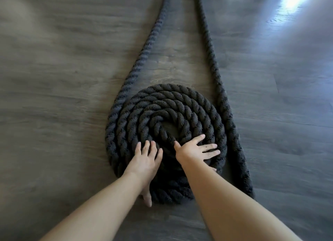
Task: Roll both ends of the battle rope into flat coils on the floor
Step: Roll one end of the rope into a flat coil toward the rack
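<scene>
Grey wood floor (54,96) carries the coil (165,114); left hand (146,160) and right hand (193,151) press spread fingers (210,146) flat, keeping turns tight.

One rope, one coil, two hands

We count one battle rope (144,47) on one wood floor (54,78), wound into one flat coil (165,103) of about five turns under our two hands, the left hand (144,161) and the right hand (192,150); two straight runs of rope lead away beyond the fingers, one past each hand.
</scene>
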The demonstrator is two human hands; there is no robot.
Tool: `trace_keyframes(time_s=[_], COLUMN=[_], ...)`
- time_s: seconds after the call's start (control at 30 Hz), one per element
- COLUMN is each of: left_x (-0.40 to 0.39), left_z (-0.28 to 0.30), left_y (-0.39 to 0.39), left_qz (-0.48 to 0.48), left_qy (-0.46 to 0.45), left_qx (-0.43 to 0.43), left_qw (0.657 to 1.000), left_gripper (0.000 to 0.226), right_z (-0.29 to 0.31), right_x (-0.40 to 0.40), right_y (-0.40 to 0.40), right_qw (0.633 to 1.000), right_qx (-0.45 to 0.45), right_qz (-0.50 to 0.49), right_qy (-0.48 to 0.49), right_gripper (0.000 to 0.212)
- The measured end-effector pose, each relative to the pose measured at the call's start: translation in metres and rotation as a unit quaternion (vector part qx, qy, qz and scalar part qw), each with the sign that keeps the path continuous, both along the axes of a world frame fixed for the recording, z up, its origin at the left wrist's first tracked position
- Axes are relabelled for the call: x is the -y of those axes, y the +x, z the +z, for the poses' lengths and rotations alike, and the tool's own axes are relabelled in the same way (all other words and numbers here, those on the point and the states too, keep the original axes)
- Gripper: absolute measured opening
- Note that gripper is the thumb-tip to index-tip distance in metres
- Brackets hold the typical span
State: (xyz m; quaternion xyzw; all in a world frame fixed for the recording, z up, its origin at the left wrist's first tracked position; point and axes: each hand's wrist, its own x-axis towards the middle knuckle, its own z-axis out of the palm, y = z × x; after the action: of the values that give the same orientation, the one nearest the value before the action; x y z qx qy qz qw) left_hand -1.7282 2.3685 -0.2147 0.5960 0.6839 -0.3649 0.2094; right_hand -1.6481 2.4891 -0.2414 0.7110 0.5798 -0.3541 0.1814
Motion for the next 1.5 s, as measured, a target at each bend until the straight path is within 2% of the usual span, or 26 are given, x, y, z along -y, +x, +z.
trace_keyframes(time_s=[0.13,0.3,0.5,0.73,0.97,1.27,1.5], left_x=[-0.020,-0.033,-0.054,-0.061,-0.046,-0.055,-0.055], left_z=[0.016,0.025,0.008,0.004,0.001,-0.004,-0.006], left_y=[-0.044,-0.105,-0.110,-0.124,-0.154,-0.144,-0.141], left_qz=[-0.094,-0.164,-0.227,-0.196,-0.176,-0.134,-0.136], left_qy=[-0.026,-0.045,-0.037,-0.041,-0.021,0.008,-0.003], left_qx=[0.000,-0.056,-0.014,0.030,0.089,0.096,0.089], left_qw=[0.995,0.984,0.973,0.979,0.980,0.986,0.987], left_gripper=[0.158,0.170,0.175,0.174,0.163,0.171,0.170], right_z=[0.000,-0.001,-0.001,0.000,-0.004,0.005,0.019], right_x=[-0.006,-0.013,-0.023,-0.040,-0.054,-0.084,-0.090], right_y=[-0.005,-0.007,-0.012,-0.021,-0.028,-0.039,-0.048], right_qw=[1.000,1.000,1.000,0.999,0.997,0.988,0.984], right_qx=[0.002,0.002,0.000,0.009,0.022,0.040,0.071], right_qz=[-0.004,-0.003,0.003,0.039,0.071,0.148,0.155], right_qy=[-0.007,-0.013,-0.010,-0.012,-0.008,-0.014,-0.056], right_gripper=[0.111,0.113,0.113,0.111,0.111,0.110,0.110])
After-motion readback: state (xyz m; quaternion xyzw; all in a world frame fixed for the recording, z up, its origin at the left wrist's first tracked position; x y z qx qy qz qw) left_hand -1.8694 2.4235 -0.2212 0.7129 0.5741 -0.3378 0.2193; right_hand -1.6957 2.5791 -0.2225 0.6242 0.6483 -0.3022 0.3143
